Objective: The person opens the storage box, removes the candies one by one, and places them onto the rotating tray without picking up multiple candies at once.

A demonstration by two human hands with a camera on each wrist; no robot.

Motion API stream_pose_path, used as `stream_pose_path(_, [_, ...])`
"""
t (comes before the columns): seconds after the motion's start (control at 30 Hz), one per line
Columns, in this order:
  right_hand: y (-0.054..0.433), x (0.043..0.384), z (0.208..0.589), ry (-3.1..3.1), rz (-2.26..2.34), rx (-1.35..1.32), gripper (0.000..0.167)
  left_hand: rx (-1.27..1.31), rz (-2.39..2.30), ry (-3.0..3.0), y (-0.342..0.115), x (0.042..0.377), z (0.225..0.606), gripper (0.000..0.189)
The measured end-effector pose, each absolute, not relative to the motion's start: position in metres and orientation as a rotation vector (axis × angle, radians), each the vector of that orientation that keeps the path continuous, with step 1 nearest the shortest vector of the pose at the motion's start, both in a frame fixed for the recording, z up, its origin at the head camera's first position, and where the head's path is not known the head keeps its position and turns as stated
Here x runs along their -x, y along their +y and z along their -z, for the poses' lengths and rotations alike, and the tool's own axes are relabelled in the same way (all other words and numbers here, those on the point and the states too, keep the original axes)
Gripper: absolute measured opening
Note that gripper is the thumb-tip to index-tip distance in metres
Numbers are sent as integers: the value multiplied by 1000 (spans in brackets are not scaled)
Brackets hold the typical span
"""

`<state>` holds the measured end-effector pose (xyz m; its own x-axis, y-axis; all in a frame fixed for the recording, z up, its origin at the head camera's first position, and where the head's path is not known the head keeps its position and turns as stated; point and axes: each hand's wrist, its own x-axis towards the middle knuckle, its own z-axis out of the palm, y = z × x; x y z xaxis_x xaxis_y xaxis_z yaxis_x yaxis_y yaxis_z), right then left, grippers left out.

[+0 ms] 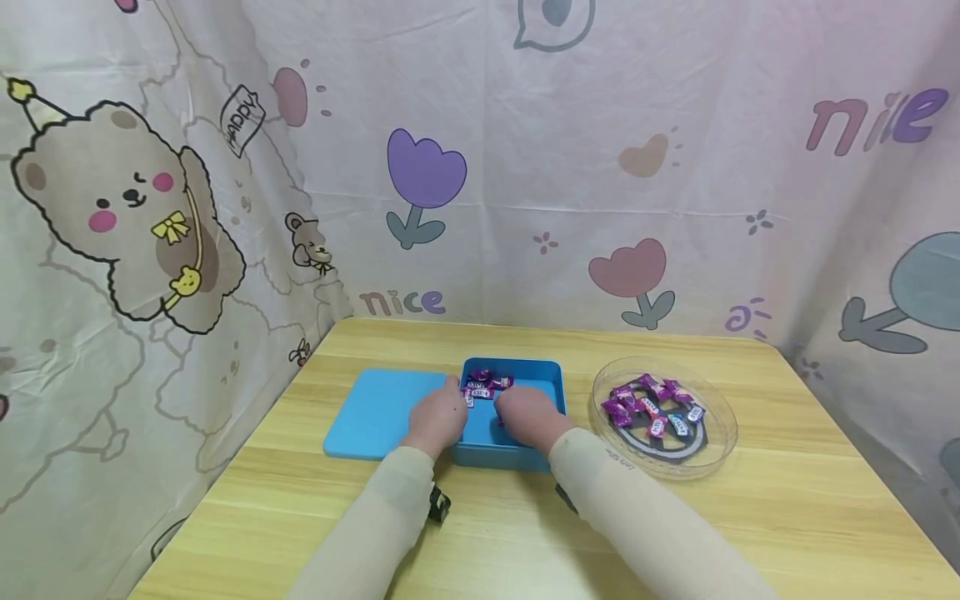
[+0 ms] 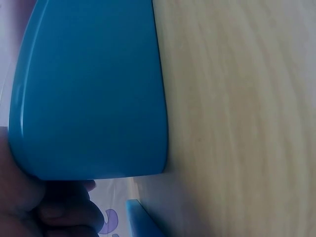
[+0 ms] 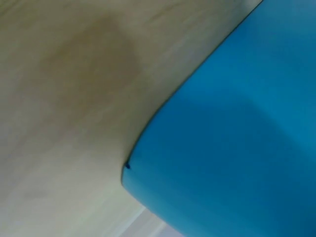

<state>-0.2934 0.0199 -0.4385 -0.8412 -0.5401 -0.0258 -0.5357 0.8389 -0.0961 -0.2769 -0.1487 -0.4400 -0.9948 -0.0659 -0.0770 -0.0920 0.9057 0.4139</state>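
A blue box (image 1: pixel 491 455), lidless, stands mid-table with several purple-wrapped candies (image 1: pixel 480 392) in its far left corner. My left hand (image 1: pixel 437 417) grips the box's left wall, thumb at the rim; in the left wrist view its curled fingers (image 2: pixel 74 215) lie along the outside of the box (image 2: pixel 94 94). Over the inside of the box my right hand (image 1: pixel 528 415) has its fingers curled down, and a bit of purple wrapper shows under the fingertips. The right wrist view holds only the box's outer wall (image 3: pixel 222 158) and table; the hand is outside it.
A flat light-blue lid (image 1: pixel 367 417) lies left of the box. To the right, a clear round dish (image 1: pixel 720 454) holds several purple, pink and blue wrapped candies (image 1: pixel 648 406). The wooden table (image 1: pixel 510 533) ends at a printed curtain (image 1: pixel 510 208) behind.
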Motion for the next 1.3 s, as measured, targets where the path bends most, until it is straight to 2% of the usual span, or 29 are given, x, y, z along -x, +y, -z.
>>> stream_pose_path(0.33, [25,296,437,2956,115,878,14,126,-682,3003,-148,278,438,55])
stream_pose_path(0.7, [33,298,443,2908,272,838,3,103,-650,3015,-150,276,440,54])
stream_pose_path(0.9, [44,292,430,2942,406,866,8,108,-643,3011,-150,276,441,53])
stream_pose_path(1.07, [66,287,411,3016,503,864,13,95,-653,3018,-149,276,440,52])
stream_pose_path(1.3, [121,277,398,3038,662,700,15,93,-661,3023,-149,276,440,52])
